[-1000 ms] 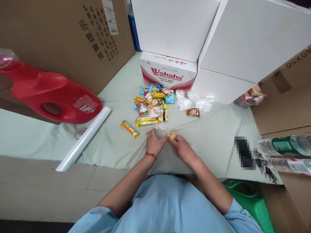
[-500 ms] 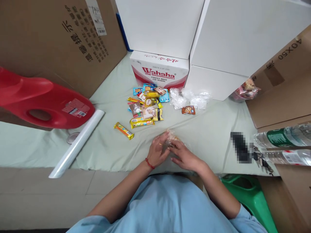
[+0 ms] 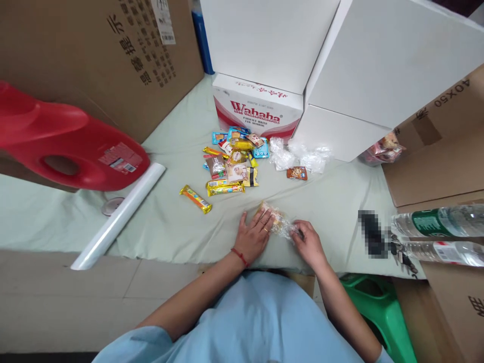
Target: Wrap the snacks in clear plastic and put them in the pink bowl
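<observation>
A bundle in clear film lies on a pale green cloth, its long axis running from ten o'clock to four — a hand touching each end, neither nearer. The left hand, fingers flat across the ten-o'clock end, has the bundle at its two o'clock. The right hand, set apart from it, appears to pinch the crinkled four-o'clock end. Packaged snacks sit heaped beyond, toward eleven o'clock.

The wrapped bundle is yellowish and the jug red
</observation>
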Motion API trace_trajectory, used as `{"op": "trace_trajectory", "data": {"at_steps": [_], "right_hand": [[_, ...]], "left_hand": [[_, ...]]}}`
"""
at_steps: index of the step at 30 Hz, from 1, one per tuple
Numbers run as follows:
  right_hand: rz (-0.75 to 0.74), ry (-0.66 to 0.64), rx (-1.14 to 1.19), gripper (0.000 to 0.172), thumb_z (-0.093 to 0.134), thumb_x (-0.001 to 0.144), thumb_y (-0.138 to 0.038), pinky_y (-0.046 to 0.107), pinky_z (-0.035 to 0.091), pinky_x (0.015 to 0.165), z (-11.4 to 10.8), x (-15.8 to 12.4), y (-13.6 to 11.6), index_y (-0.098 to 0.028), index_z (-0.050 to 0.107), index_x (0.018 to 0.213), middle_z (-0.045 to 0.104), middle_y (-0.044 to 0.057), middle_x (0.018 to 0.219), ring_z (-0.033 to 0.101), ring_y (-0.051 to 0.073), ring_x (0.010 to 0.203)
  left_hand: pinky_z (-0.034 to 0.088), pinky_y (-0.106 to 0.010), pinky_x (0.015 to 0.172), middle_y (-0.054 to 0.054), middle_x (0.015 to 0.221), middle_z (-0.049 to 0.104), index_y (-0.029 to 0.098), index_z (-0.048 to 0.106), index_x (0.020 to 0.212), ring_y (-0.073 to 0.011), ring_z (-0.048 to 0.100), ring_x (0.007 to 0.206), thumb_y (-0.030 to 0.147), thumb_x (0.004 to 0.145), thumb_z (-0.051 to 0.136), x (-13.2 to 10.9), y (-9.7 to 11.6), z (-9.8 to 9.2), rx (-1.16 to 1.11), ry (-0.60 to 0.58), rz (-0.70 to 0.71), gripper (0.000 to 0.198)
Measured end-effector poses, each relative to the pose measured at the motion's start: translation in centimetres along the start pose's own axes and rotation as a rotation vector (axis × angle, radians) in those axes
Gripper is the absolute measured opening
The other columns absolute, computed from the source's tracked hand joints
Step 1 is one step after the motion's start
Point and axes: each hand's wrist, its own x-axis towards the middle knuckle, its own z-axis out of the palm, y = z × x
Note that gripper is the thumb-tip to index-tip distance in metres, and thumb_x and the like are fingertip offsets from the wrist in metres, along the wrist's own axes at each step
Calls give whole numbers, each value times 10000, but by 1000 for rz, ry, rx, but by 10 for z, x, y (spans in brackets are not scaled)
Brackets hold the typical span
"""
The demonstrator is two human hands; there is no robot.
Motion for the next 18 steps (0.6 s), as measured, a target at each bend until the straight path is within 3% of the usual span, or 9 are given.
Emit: {"op": "trace_trajectory", "data": {"at_steps": [3, 5, 9, 13, 15, 18], "right_hand": [[50, -58, 124, 195, 541, 937, -406, 304, 487, 671, -6, 10, -23, -230, 606, 886, 641, 10, 765, 591, 191, 684], [24, -46, 110, 179, 562, 930, -397, 275, 449, 625, -1, 25, -43, -233, 591, 865, 622, -16, 708, 564, 170, 626], [-60, -79, -227, 148, 528, 956, -298, 274, 428, 695, 32, 58, -82, -220, 618, 869, 688, 27, 805, 609, 181, 728], [-62, -198, -506, 195, 436, 1021, -261, 295, 434, 735, 60, 75, -108, -189, 615, 1049, 704, 92, 990, 645, 211, 855], [-88, -217, -537, 238, 399, 1053, -313, 301, 445, 736, 63, 71, -113, -194, 597, 1109, 686, 92, 1024, 649, 217, 880], [-127, -190, -584, 365, 419, 1047, -513, 315, 470, 738, 64, 57, -113, -212, 578, 1180, 642, 102, 1093, 636, 240, 941]], "left_hand": [[91, -625, 1243, -77, 1576, 482, 294, 437, 1529, -256, 396, 1493, 213, 1014, 411, -2, 2, 2, 19, 37, -15, 522], [175, -575, 1236, -64, 1576, 486, 292, 440, 1532, -262, 426, 1471, 203, 1010, 417, -3, 4, 4, 36, 54, -32, 530], [335, -523, 1160, -81, 1549, 520, 276, 526, 1476, -285, 481, 1428, 161, 984, 434, -3, 2, 10, 42, 33, -50, 514], [411, -519, 1137, -170, 1556, 494, 166, 553, 1443, -310, 411, 1483, 164, 924, 483, -4, -14, 4, -39, -14, 12, 524], [401, -516, 1180, -190, 1554, 490, 130, 530, 1460, -319, 395, 1492, 204, 876, 533, -11, -27, -5, -142, -28, 79, 588], [409, -494, 1200, -143, 1538, 522, 190, 476, 1508, -292, 445, 1462, 243, 884, 523, -31, -44, -21, -280, -28, 109, 628]]}}
